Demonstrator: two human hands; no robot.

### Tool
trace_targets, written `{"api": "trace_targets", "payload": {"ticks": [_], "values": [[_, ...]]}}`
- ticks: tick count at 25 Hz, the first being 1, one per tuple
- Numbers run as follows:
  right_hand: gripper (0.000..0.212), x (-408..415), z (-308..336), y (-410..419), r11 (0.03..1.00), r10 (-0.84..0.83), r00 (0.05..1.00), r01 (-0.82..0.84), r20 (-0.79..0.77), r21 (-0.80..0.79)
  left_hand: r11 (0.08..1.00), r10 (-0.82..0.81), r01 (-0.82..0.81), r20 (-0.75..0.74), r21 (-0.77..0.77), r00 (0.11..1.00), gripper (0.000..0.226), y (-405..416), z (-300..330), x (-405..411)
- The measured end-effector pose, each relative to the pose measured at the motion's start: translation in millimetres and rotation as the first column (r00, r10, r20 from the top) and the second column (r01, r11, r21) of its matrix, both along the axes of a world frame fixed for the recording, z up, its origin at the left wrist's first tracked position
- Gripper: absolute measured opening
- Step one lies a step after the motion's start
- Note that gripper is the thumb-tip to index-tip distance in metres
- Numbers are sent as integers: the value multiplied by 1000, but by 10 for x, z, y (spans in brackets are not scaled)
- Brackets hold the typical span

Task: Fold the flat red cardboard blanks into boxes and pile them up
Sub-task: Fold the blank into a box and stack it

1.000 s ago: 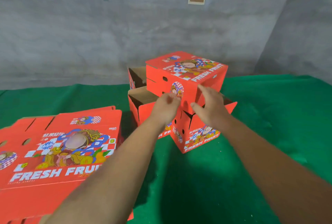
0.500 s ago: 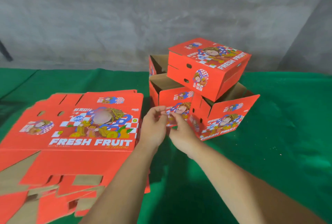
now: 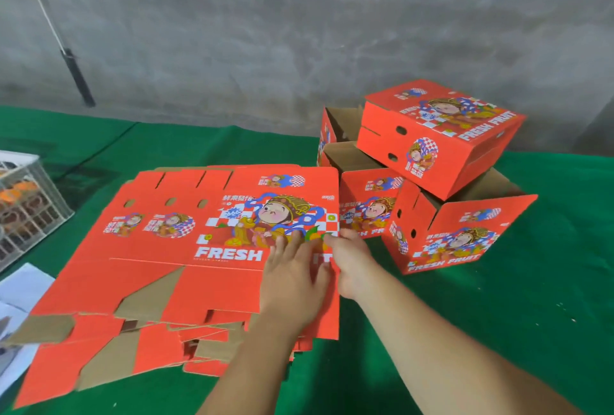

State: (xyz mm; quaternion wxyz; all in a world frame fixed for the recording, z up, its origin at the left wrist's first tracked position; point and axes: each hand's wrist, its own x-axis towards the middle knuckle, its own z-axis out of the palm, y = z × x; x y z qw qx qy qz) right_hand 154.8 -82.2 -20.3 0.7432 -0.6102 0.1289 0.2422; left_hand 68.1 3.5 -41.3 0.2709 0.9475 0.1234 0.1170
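Presently, item one: top blank [image 3: 186,248], flat, printed side up, uppermost on a stack of blanks [image 3: 139,345] at the near left of the green table [image 3: 498,331]. Its right edge lies just beside the folded boxes.

Left hand [image 3: 292,281]: fingers straight and spread, palm pressed flat on the blank's right end, over the lettering. Right hand [image 3: 349,261]: at the blank's right edge, fingers apparently curled about it; whether the thumb pinches one sheet only cannot be told.

Step in hand, as judged: separating the top sheet from the stack. Advice: lift at the edge with the right hand while the left keeps the sheets below from sliding; confirm a single sheet before raising it; draw it toward the body, away from the pile.

Item two: pile of boxes [image 3: 428,202], right of the stack, several open-topped below, one closed box [image 3: 442,135] resting tilted on top. Likely to shift if knocked.

Item three: wire crate [image 3: 30,202], far left.
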Motion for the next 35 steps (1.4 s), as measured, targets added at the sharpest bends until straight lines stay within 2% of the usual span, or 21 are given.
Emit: {"api": "trace_targets", "payload": {"ticks": [3, 5, 7, 9, 10, 12, 14, 17, 20, 22, 24, 25, 26, 28, 29, 30, 32, 34, 35], "values": [[19, 46, 85, -449, 995, -91, 985, 83, 144, 56, 966, -83, 133, 223, -223, 971, 47, -87, 86, -6], [19, 51, 148, -964, 983, -178, 953, 161, 246, 87, 975, -84, 145, 321, -171, 943, 52, -69, 137, 46], [17, 19, 196, -1539, 953, -301, 907, 276, 295, 125, 996, -17, 44, 311, -79, 950, 64, -18, 184, 139], [18, -66, 214, -2117, 907, -416, 862, 369, 288, 205, 989, 130, -109, 223, -100, 966, 81, 30, 247, 273], [20, -124, 220, -2358, 892, -445, 849, 393, 283, 224, 978, 170, -141, 187, -156, 968, 87, 46, 281, 356], [22, -242, 195, -2742, 870, -487, 833, 439, 261, 224, 933, 90, -33, 143, -358, 986, 97, 18, 335, 537], [22, -368, 155, -3010, 843, -535, 805, 495, 255, 209, 820, -57, 139, 164, -555, 985, 85, -117, 380, 678], [20, -542, 53, -3228, 784, -620, 747, 599, 241, 161, 764, -114, 228, 221, -604, 968, 54, -386, 390, 728], [19, -686, -70, -3345, 742, -668, 707, 659, 233, 124, 692, -140, 261, 230, -673, 963, 54, -563, 381, 623], [19, -735, -120, -3318, 751, -651, 707, 652, 276, 100, 638, -134, 235, 194, -733, 972, 52, -630, 353, 519], [21, -746, -165, -3192, 821, -539, 753, 570, 378, 34, 643, -251, 234, 88, -729, 964, 39, -778, 318, 325], [25, -747, -180, -3108, 865, -451, 785, 501, 425, -6, 596, -355, 254, 34, -762, 934, 39, -852, 297, 242], [29, -745, -188, -3033, 901, -375, 809, 433, 453, -28, 487, -414, 221, -1, -845, 910, 44, -925, 287, 166], [38, -749, -190, -2953, 937, -283, 838, 344, 466, -51, 230, -381, 19, -73, -973, 922, 52, -1052, 319, 51], [41, -767, -181, -2954, 940, -264, 847, 333, 462, -72, 149, -338, -5, -56, -989, 939, 52, -1012, 273, 38], [43, -794, -170, -2970, 935, -265, 851, 342, 453, -95, 168, -290, 17, -33, -986, 957, 47, -940, 243, 44], [42, -855, -162, -3025, 911, -303, 848, 392, 435, -129, 277, -181, 22, -30, -961, 983, 36, -852, 215, -37], [39, -918, -172, -3080, 898, -308, 849, 409, 429, -165, 364, -73, -67, -100, -929, 992, 49, -877, 79, -28], [35, -938, -180, -3100, 900, -296, 854, 400, 427, -175, 333, -79, -112, -146, -936, 986, 57, -914, 68, -78]]}}
